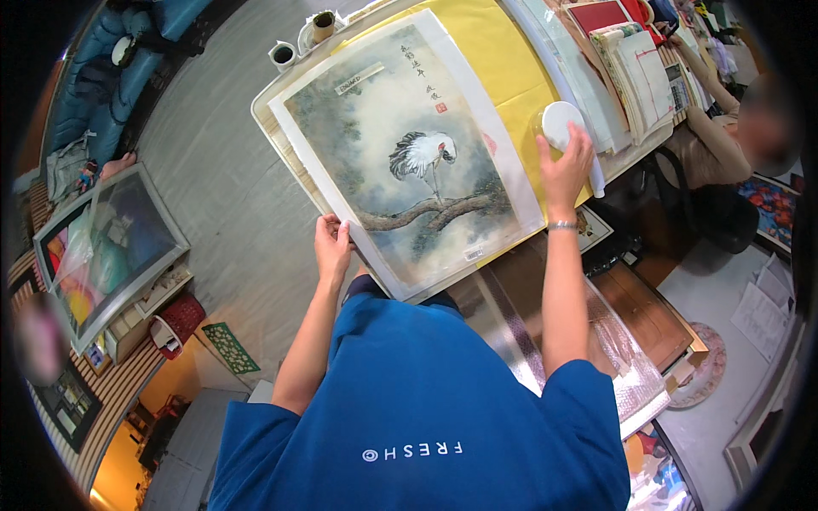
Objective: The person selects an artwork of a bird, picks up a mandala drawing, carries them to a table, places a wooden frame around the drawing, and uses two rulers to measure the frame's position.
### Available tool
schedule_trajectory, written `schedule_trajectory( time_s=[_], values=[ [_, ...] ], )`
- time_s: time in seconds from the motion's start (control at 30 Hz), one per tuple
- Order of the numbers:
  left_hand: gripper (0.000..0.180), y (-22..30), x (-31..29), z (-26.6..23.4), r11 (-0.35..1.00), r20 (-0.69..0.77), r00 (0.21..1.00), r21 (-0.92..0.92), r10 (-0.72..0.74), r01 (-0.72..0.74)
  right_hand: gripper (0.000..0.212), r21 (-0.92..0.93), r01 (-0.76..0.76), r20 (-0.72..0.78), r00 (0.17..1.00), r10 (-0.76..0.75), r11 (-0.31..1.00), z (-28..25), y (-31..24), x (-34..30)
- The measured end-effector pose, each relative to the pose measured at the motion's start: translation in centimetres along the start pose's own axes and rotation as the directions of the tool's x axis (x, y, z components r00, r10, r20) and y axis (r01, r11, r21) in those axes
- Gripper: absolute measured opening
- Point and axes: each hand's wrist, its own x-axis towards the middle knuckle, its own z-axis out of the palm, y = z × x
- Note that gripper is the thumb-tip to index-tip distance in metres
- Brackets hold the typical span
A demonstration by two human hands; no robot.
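Note:
A painting of a white crane on a branch [426, 209] lies on a white backing sheet over yellow material on the table before me. My left hand [332, 247] is closed at the sheet's lower left edge, thumb on top and fingers curled by the rim. To the right of the painting, my right hand [567, 166] has its thumb and fingers at the near side of a round container with a white top [560, 119]. That container stands on the yellow sheet [503, 68], and part of its side is hidden by the hand.
Two dark-mouthed cylindrical containers [282, 55] stand at the table's far left edge. Stacked papers and folders [630, 81] fill the right, where another person's arm [716, 136] rests. A framed picture [111, 247] leans at left; bubble wrap [626, 358] lies right of me.

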Motion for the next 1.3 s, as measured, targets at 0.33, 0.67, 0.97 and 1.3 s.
schedule_trajectory(
  time_s=[0.33,0.67,0.97,1.3],
  values=[
    [0.017,-0.6,0.1,-0.5,1.0,0.052,0.998,0.005,0.019,-0.019,0.058,-0.13,-0.316,0.355,0.87,0.342,0.94,-1.9,-1.0,-14.5],
    [0.016,-0.1,0.4,0.6,0.999,-0.008,0.999,0.021,0.037,-0.037,0.042,0.043,-0.527,0.364,0.799,0.478,0.849,-1.0,2.5,-16.6],
    [0.015,-0.1,0.2,1.1,0.995,-0.028,0.996,0.069,0.08,-0.078,0.021,0.22,-0.654,0.373,0.742,0.557,0.724,-1.9,2.8,-17.6],
    [0.045,3.9,-1.8,8.6,0.492,0.227,0.714,0.588,0.662,-0.642,0.016,0.316,-0.547,0.409,0.816,0.409,0.775,-2.9,4.0,-17.7]
  ],
)
